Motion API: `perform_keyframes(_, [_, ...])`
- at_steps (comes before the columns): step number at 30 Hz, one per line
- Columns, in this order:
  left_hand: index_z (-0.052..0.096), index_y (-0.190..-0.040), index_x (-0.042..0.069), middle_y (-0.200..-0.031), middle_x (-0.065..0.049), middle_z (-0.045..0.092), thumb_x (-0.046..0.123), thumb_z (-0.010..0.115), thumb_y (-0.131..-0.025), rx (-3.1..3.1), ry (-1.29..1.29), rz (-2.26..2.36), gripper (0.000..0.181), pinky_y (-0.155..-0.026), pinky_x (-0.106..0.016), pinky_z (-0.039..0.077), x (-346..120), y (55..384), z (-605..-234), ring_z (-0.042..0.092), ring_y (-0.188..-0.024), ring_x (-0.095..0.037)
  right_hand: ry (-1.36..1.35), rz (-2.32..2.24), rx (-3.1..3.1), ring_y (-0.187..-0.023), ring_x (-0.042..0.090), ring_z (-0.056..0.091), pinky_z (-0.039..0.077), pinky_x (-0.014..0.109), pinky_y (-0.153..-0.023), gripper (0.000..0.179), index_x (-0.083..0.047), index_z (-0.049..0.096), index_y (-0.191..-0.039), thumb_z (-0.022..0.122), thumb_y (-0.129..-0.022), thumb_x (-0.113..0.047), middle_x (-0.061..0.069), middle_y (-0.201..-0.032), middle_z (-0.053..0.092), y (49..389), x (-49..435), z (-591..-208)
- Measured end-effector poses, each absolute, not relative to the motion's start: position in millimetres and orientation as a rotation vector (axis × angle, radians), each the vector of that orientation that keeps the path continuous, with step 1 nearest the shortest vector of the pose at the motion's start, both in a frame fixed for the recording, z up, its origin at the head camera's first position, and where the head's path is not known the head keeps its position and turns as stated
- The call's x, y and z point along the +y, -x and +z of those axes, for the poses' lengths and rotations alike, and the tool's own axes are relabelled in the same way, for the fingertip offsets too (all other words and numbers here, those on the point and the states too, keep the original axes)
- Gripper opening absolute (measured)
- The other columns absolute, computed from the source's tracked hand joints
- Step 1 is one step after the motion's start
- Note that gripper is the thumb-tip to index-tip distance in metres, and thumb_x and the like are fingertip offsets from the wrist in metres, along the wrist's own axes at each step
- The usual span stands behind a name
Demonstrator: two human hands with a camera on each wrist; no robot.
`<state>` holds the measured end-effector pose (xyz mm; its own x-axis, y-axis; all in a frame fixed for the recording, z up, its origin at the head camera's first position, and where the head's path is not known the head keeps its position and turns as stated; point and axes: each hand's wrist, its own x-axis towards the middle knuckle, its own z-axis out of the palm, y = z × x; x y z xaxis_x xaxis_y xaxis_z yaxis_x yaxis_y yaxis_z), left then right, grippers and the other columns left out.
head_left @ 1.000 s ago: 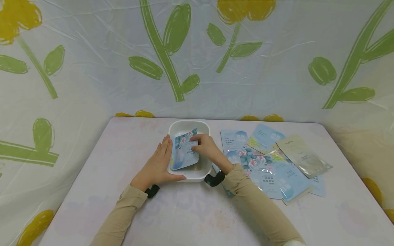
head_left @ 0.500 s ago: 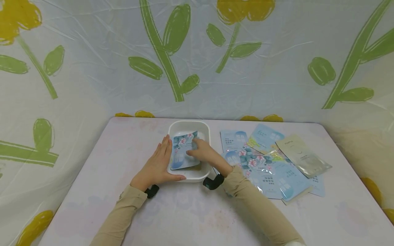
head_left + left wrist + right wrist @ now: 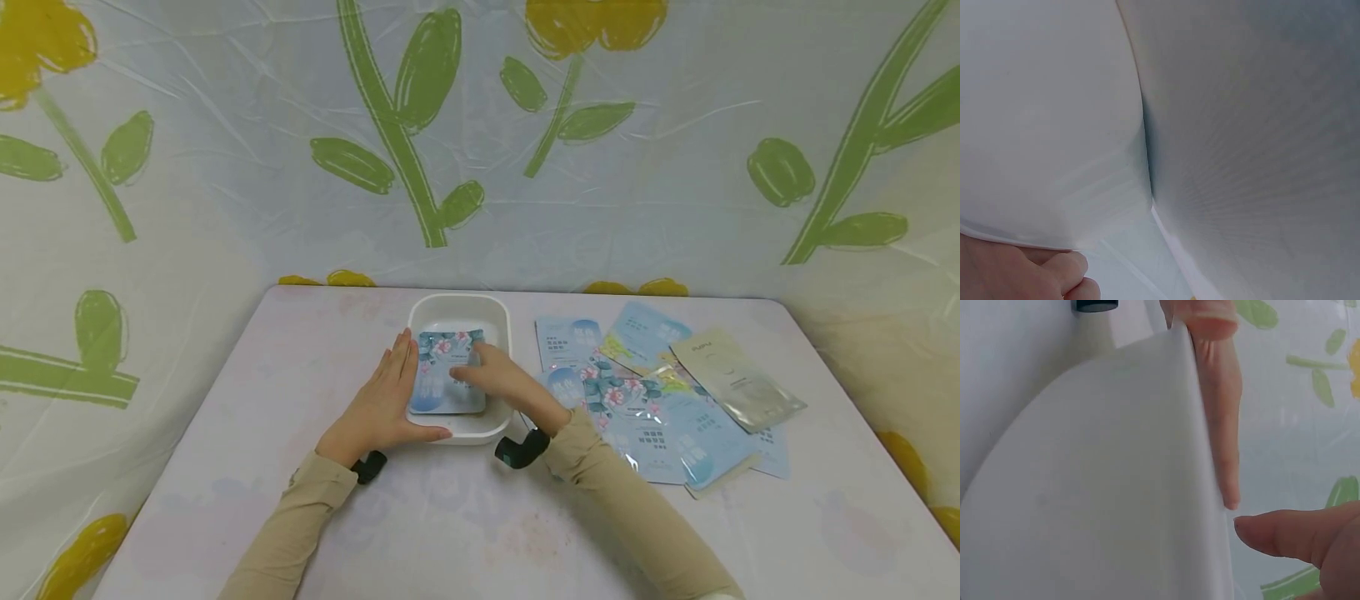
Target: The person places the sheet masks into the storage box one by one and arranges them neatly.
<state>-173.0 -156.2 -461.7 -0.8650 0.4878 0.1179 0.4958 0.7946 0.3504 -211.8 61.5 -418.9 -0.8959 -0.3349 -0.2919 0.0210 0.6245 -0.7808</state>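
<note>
A blue floral face mask sachet lies flat in a white plastic tub. My right hand reaches over the tub's right rim. Its thumb and fingers stand apart on or just above the sachet's right side; contact is hard to tell. My left hand rests along the tub's left and near rim, with straight fingers and the thumb spread out. In the right wrist view the tub's outer wall hides the sachet, and the right thumb shows past the rim. The left wrist view shows mostly the tub's wall.
Several overlapping blue face mask sachets lie right of the tub, partly under the right forearm. A pale green-silver sachet lies on top of them. Behind the table hangs a floral cloth.
My right hand has let go of the sachet, which it was pinching and holding tilted. The sachet has sunk flat into the tub. My left hand has stayed in place.
</note>
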Motion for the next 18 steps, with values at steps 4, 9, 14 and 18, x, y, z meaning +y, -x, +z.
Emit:
perform_keyframes(4, [0.0,-0.155,-0.008,-0.163,-0.022,-0.008,0.08,0.064,-0.073,-2.942,0.819,-0.572,0.136,-0.122,-0.048,0.009,-156.3,173.3,-462.2,-0.008,-0.151,-0.026,0.261,-1.127,2.424,-0.143,0.039,0.029,0.032,0.054,-0.115,0.078,0.01,0.027,-0.151,0.065,-0.095,-0.029,0.027,-0.157,0.026,207.2,59.2,-421.2])
perform_keyframes(9, [0.001,-0.155,-0.009,-0.163,-0.022,-0.009,0.079,0.065,-0.073,-2.937,0.825,-0.575,0.136,-0.123,-0.047,0.009,-156.8,173.3,-462.3,-0.008,-0.151,-0.027,0.374,-0.924,2.526,-0.134,0.045,0.041,0.039,0.057,-0.108,0.079,0.011,0.034,-0.148,0.069,-0.092,-0.032,0.035,-0.152,0.028,202.8,53.4,-426.1])
perform_keyframes(14, [0.002,-0.155,-0.009,-0.163,-0.023,-0.009,0.079,0.066,-0.073,-2.935,0.829,-0.581,0.136,-0.123,-0.046,0.007,-156.8,173.1,-462.2,-0.008,-0.151,-0.028,0.499,-0.702,2.62,-0.132,0.053,0.038,0.041,0.06,-0.105,0.081,0.012,0.039,-0.145,0.075,-0.087,-0.031,0.045,-0.151,0.014,198.3,47.4,-431.2])
perform_keyframes(18, [0.001,-0.155,-0.009,-0.163,-0.021,-0.011,0.079,0.066,-0.072,-2.945,0.822,-0.592,0.137,-0.123,-0.045,0.006,-156.7,173.1,-462.1,-0.01,-0.151,-0.027,0.494,-0.648,2.622,-0.141,0.056,0.017,0.032,0.065,-0.109,0.087,0.007,0.033,-0.151,0.078,-0.084,-0.025,0.041,-0.155,-0.007,193.4,43.9,-434.9])
